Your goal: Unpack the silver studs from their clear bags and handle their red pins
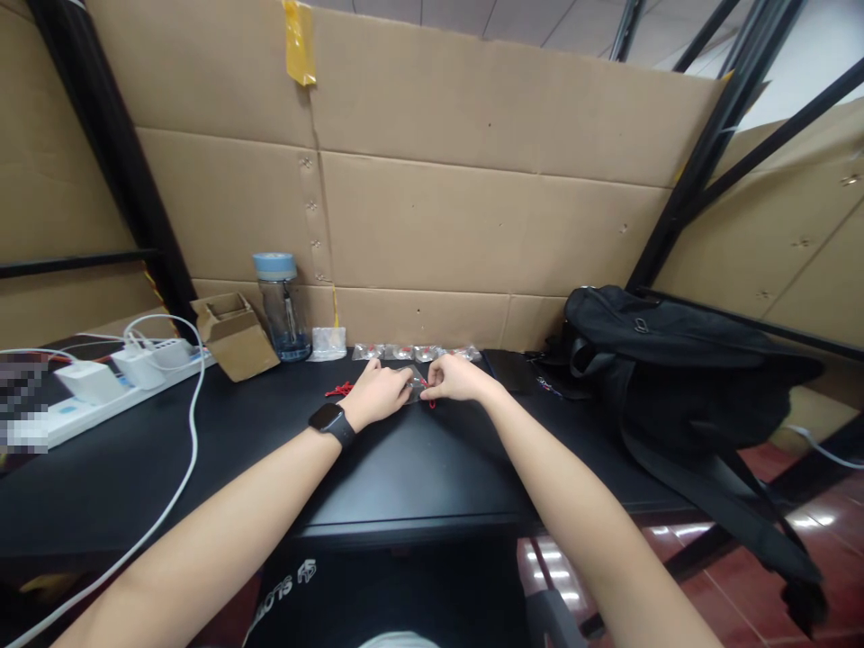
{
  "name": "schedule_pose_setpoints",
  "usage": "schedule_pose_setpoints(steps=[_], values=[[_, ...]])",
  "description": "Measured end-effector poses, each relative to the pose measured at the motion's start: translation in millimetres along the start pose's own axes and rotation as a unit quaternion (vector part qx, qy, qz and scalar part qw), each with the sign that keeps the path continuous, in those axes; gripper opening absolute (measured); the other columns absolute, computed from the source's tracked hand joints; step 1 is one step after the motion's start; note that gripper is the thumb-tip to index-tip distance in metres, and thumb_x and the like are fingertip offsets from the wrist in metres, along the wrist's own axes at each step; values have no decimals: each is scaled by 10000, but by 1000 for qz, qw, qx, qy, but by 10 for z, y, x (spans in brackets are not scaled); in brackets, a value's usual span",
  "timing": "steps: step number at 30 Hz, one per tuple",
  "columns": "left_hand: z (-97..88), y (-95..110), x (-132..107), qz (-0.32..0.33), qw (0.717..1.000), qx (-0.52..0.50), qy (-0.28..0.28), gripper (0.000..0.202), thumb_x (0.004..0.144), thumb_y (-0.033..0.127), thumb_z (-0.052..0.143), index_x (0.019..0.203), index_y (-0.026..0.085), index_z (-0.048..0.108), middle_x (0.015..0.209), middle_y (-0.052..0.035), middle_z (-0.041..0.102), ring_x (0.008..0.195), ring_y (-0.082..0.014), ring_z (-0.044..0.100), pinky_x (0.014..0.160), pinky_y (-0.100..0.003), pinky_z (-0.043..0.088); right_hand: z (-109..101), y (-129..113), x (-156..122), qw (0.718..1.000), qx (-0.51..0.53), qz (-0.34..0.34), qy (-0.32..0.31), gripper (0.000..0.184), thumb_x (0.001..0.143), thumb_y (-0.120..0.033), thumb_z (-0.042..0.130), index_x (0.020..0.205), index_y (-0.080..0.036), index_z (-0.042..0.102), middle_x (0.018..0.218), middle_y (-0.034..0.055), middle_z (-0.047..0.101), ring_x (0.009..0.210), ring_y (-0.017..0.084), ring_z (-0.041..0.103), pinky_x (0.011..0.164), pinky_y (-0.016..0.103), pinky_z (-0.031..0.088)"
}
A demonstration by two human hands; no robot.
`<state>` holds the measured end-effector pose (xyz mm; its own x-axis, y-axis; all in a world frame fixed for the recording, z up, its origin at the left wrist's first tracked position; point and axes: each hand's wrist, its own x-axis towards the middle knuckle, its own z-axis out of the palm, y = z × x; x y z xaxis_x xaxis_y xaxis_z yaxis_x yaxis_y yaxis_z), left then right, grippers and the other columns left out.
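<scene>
Both of my hands meet at the middle of the black table. My left hand, with a black watch on its wrist, is closed on a small clear plastic bag. My right hand pinches a red cord piece at the bag's edge. Another red cord piece lies on the table just left of my left hand. A row of small clear bags with red bits lies behind my hands along the cardboard wall.
A black backpack fills the table's right end. A blue-lidded bottle, a small open cardboard box and a white power strip with chargers and cables stand at the left. Cardboard panels wall off the back.
</scene>
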<state>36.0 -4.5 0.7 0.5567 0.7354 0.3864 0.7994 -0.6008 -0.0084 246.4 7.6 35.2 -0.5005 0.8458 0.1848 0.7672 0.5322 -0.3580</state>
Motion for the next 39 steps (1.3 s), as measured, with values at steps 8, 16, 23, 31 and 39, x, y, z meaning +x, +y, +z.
schedule_pose_setpoints(steps=[8,16,23,31,39], values=[[63,-41,-11,9,999,-33,6,186,948,353,473,1005,240,609,848,-63,749,860,-277,698,895,-430,346,142,-5,89,997,-5,9,74,300,762,-438,779,643,-171,714,635,45,708,637,167,636,606,247,416],[74,-84,-10,-7,996,-85,-23,351,861,424,598,1169,261,564,1028,-58,758,1005,-308,687,942,-445,338,116,34,72,998,7,-10,56,298,895,-375,660,695,-164,724,504,30,657,534,154,639,630,237,443],[12,-106,6,-35,991,-107,-71,437,828,492,614,1199,269,557,1158,-65,734,1095,-319,658,965,-443,352,84,-42,47,995,-51,-61,58,136,794,-283,778,711,-179,749,667,25,726,627,133,634,606,218,387],[-53,-116,-15,-40,987,-126,-88,414,812,498,631,1165,285,591,1175,-40,728,1115,-306,650,968,-423,361,108,-49,46,994,-31,-102,-31,108,675,-215,858,755,-191,791,687,9,744,652,151,663,607,217,410],[-47,-119,-16,-51,984,-133,-104,464,804,464,636,1225,282,559,1185,-50,719,1120,-299,649,967,-417,370,149,42,73,995,47,-79,-46,135,700,-280,839,785,-185,793,674,2,737,639,154,649,636,229,429]])
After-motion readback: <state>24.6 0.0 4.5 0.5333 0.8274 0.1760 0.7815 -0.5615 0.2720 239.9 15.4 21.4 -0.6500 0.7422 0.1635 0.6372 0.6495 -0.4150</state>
